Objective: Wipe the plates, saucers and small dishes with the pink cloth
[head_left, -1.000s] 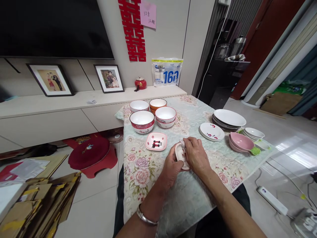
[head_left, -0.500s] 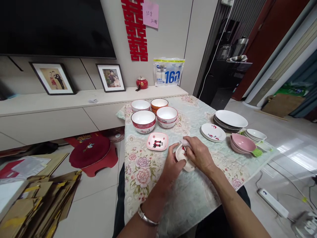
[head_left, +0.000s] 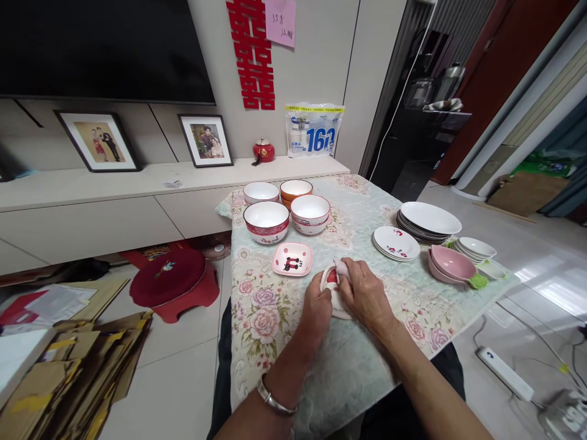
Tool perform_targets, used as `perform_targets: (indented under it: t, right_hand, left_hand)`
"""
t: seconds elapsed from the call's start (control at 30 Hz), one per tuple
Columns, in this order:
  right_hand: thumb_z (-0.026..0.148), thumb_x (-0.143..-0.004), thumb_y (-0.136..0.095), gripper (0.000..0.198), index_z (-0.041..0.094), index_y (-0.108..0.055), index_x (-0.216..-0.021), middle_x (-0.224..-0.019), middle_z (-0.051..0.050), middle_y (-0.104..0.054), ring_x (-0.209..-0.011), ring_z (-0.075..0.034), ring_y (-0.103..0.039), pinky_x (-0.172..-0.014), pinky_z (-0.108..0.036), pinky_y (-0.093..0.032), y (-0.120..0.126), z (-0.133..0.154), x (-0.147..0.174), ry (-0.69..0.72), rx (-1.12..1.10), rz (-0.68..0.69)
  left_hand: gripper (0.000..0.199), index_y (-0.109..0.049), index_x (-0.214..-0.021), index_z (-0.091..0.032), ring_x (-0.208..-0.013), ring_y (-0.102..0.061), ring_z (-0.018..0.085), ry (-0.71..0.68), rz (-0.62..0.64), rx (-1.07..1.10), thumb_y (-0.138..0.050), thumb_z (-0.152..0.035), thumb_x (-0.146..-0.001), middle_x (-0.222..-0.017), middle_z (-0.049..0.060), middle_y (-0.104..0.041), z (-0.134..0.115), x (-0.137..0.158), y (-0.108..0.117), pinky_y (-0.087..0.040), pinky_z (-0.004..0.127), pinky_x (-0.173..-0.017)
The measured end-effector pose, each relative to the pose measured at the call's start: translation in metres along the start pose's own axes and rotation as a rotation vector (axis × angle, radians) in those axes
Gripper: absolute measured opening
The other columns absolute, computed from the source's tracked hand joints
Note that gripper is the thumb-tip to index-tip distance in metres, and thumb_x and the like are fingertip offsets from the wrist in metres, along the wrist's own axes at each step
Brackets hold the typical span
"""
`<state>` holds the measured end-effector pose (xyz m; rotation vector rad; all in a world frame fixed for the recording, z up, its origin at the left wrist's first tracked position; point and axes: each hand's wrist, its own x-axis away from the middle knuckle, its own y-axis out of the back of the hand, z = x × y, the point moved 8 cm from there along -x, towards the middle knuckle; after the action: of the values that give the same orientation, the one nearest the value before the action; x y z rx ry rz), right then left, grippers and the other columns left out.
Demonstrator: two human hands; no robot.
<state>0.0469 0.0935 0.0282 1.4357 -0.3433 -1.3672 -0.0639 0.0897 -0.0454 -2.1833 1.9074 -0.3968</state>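
Note:
My left hand (head_left: 316, 310) is closed on the left rim of a small white dish (head_left: 338, 300) with a pale pink edge and a red print inside. The dish is held tilted above the near part of the table, and its right side is hidden. Bunched in the fingers of my right hand (head_left: 368, 294) is a whitish wipe or cloth (head_left: 340, 267), pressed against the dish's upper rim. Just beyond my left hand lies a pink-rimmed rectangular dish (head_left: 292, 260) with a cat print.
Several stacked bowls (head_left: 266, 219) stand at the back left of the flowered tablecloth (head_left: 263, 324). To the right are small flowered plates (head_left: 397, 243), a stack with a white oval plate (head_left: 431, 218), pink bowls (head_left: 452, 264) and small white bowls (head_left: 477, 248). A red stool (head_left: 177, 281) stands left.
The small dish has turned in my left hand, whose fingers have drawn in along its rim. My right hand has shifted slightly with the wipe. The camera view has moved a little.

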Motion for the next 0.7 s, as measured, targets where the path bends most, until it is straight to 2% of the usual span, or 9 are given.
perform_targets:
  t: [0.17, 0.27, 0.37, 0.47, 0.57, 0.63, 0.7]
  right_hand:
    - [0.024, -0.093, -0.045, 0.028, 0.015, -0.058, -0.117, -0.099, -0.011, -0.068, -0.088, -0.025, -0.065, -0.077, -0.036, -0.052, 0.001, -0.017, 0.011, -0.214, -0.106, 0.01]
    - [0.023, -0.092, -0.047, 0.026, 0.017, -0.058, -0.115, -0.101, -0.009, -0.07, -0.085, -0.024, -0.067, -0.076, -0.035, -0.052, 0.001, -0.023, 0.012, -0.267, -0.148, 0.016]
    - [0.019, -0.091, -0.047, 0.028, 0.016, -0.056, -0.118, -0.101, -0.01, -0.068, -0.09, -0.024, -0.066, -0.075, -0.035, -0.053, 0.008, -0.015, 0.004, -0.151, -0.09, -0.002]
    - [0.013, -0.091, -0.046, 0.031, 0.016, -0.055, -0.12, -0.102, -0.011, -0.064, -0.092, -0.023, -0.064, -0.076, -0.033, -0.053, 0.015, 0.008, -0.006, 0.098, -0.007, 0.055]
    - [0.01, -0.092, -0.046, 0.028, 0.019, -0.056, -0.117, -0.102, -0.01, -0.063, -0.091, -0.021, -0.062, -0.075, -0.031, -0.052, 0.015, 0.029, -0.01, 0.316, 0.054, 0.158]
    - [0.009, -0.092, -0.046, 0.029, 0.019, -0.055, -0.118, -0.103, -0.009, -0.062, -0.091, -0.021, -0.061, -0.075, -0.03, -0.053, 0.014, 0.035, -0.01, 0.371, 0.065, 0.181]
    - [0.008, -0.092, -0.046, 0.031, 0.017, -0.053, -0.121, -0.103, -0.01, -0.062, -0.093, -0.022, -0.062, -0.077, -0.03, -0.053, 0.012, 0.034, -0.01, 0.357, 0.03, 0.148]
  left_hand:
    - [0.051, -0.067, -0.115, -0.018, -0.096, -0.066, 0.023, -0.002, -0.031, 0.047, -0.054, -0.012, -0.066, -0.105, 0.008, -0.073, -0.003, 0.004, -0.003, -0.052, 0.033, -0.084]
    - [0.051, -0.066, -0.115, -0.018, -0.097, -0.066, 0.023, 0.001, -0.027, 0.079, -0.055, -0.013, -0.066, -0.108, 0.008, -0.073, -0.006, 0.006, -0.005, -0.052, 0.032, -0.083]
    - [0.049, -0.067, -0.113, -0.018, -0.093, -0.066, 0.022, 0.018, 0.015, 0.091, -0.059, -0.014, -0.065, -0.104, 0.007, -0.073, -0.01, 0.007, -0.007, -0.051, 0.031, -0.08]
    - [0.041, -0.068, -0.105, -0.018, -0.078, -0.063, 0.018, 0.043, 0.031, 0.075, -0.064, -0.015, -0.065, -0.088, 0.003, -0.072, -0.012, 0.007, -0.007, -0.049, 0.028, -0.072]
    - [0.024, -0.068, -0.092, -0.017, -0.067, -0.057, 0.014, 0.055, 0.013, 0.065, -0.067, -0.019, -0.067, -0.074, -0.002, -0.066, -0.012, 0.005, -0.004, -0.046, 0.024, -0.064]
    - [0.015, -0.068, -0.085, -0.016, -0.064, -0.056, 0.013, 0.062, 0.0, 0.066, -0.066, -0.023, -0.071, -0.07, -0.002, -0.064, -0.01, 0.004, -0.003, -0.045, 0.024, -0.062]
    - [0.017, -0.07, -0.086, -0.016, -0.066, -0.058, 0.015, 0.064, -0.009, 0.074, -0.066, -0.028, -0.074, -0.07, -0.001, -0.066, -0.007, 0.003, -0.001, -0.046, 0.026, -0.063]
